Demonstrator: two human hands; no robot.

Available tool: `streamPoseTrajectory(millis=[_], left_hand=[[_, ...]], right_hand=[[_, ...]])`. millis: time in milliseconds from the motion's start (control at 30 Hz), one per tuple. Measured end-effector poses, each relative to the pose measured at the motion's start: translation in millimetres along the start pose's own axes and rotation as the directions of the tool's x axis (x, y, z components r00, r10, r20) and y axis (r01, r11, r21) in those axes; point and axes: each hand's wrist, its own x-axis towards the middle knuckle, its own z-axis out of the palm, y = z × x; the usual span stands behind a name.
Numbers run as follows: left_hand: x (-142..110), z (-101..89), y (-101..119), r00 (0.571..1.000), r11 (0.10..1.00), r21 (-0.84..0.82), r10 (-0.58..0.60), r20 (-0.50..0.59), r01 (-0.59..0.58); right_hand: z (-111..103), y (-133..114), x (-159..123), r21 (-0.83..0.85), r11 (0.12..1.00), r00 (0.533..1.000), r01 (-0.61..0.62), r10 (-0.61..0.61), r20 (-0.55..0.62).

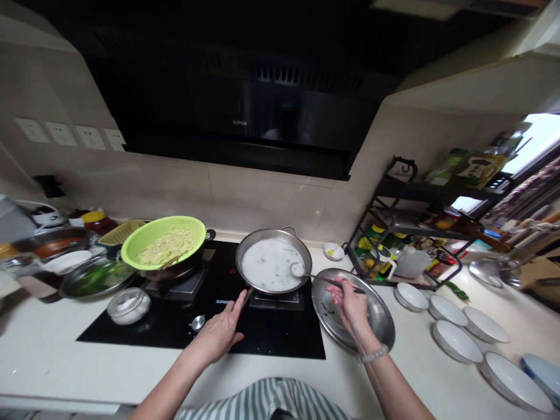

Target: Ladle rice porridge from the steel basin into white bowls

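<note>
A steel pan (240, 256) on the right burner holds white, cloudy liquid (271, 262) with small dark bits in it. My right hand (351, 304) is closed around the handle of a ladle (321, 279). The ladle's bowl is at the right side of the liquid, inside the rim. My left hand (221, 331) is in front of the pan, fingers stretched out and thumb apart. Its fingertips lie at the pan's handle (248, 296), and I cannot tell how firmly they touch it. Below my right hand is a wide steel basin (380, 318).
A green colander (199, 230) of pale shreds sits over the left burner. A glass jar (128, 305) and a knob (198, 322) are left of my left hand. Several white bowls (457, 341) and a black rack (406, 221) stand right. A range hood (236, 146) overhangs the stove.
</note>
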Motion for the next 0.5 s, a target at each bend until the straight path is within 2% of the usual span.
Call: streamPoseTrajectory(millis=[200,367,500], left_hand=[[1,3.9,-4,1.0,1.0,-0.009,0.018,-0.021,-0.019],[3,10.0,-10,0.998,0.999,-0.016,0.041,-0.041,-0.042],[6,18.4,-20,0.991,0.994,-0.05,0.094,-0.099,-0.099]], right_hand=[[-24,-17,1,0.078,0.997,0.998,-0.029,0.033,-0.058],[-60,-29,2,0.118,0.993,0.984,-0.009,0.03,-0.178],[-89,-27,2,0.093,0.995,0.968,0.036,-0.011,-0.25]])
